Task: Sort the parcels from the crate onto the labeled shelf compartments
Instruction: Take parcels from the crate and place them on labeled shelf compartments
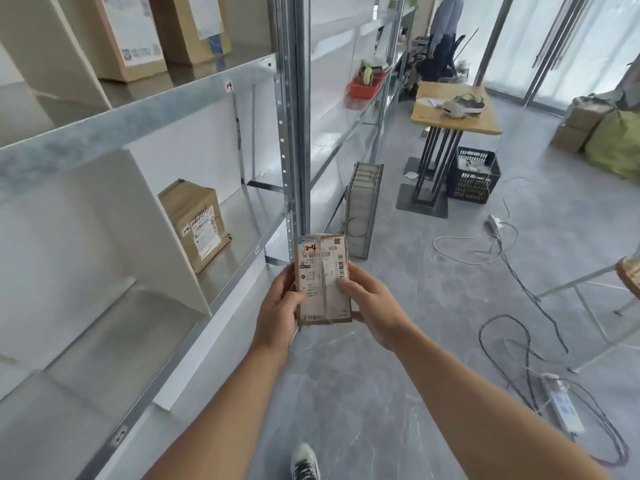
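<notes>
A small brown cardboard parcel (322, 271) with a white shipping label and a handwritten "2-4" tag is held up in front of me over the floor. My left hand (278, 306) grips its left edge and my right hand (369, 306) grips its right edge, thumb on the label. To the left stands the metal shelf (221, 88) with white dividers (166, 233) forming compartments. One compartment holds a taped brown box (197, 223). Small tags mark the shelf edges (258, 250).
Larger cardboard boxes (138, 32) sit on the upper shelf. A grey crate (363, 209) leans on its side by the shelf post. A wooden table (457, 109), a black crate (476, 174), loose cables and power strips (561, 403) lie on the floor to the right. A person (445, 26) stands far back.
</notes>
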A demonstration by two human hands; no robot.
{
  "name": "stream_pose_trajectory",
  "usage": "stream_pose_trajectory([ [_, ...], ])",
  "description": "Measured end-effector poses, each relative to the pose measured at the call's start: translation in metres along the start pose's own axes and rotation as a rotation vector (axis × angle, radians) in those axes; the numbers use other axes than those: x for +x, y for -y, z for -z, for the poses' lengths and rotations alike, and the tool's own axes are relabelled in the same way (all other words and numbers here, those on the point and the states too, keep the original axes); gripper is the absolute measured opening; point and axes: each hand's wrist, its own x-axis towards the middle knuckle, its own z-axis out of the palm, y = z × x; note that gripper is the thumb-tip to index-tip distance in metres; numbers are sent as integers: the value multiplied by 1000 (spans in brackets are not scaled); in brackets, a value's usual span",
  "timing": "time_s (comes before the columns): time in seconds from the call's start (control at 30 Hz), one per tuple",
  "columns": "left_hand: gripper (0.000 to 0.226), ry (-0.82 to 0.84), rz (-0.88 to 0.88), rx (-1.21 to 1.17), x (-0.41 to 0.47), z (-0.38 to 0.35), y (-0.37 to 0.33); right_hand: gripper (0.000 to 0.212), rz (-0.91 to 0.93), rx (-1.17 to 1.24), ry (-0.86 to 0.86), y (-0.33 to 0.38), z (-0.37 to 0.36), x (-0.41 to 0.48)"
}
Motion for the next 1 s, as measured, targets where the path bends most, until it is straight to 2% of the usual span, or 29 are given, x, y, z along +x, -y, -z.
stream_pose_trajectory([
  [0.43,44,-160,-31,-44,202,12,-15,42,-11,0,106,28,13,227],
  [0.67,55,-222,-32,5,273,33,-24,52,-45,-25,214,40,0,319],
  [0.77,54,-299,-34,92,300,44,-24,59,-88,-48,308,40,-10,361],
  [0.87,56,-420,-15,177,320,57,-21,44,-110,-112,448,38,-20,400],
  [1.0,55,-580,-35,203,341,67,-9,39,-125,-195,617,41,-28,440],
])
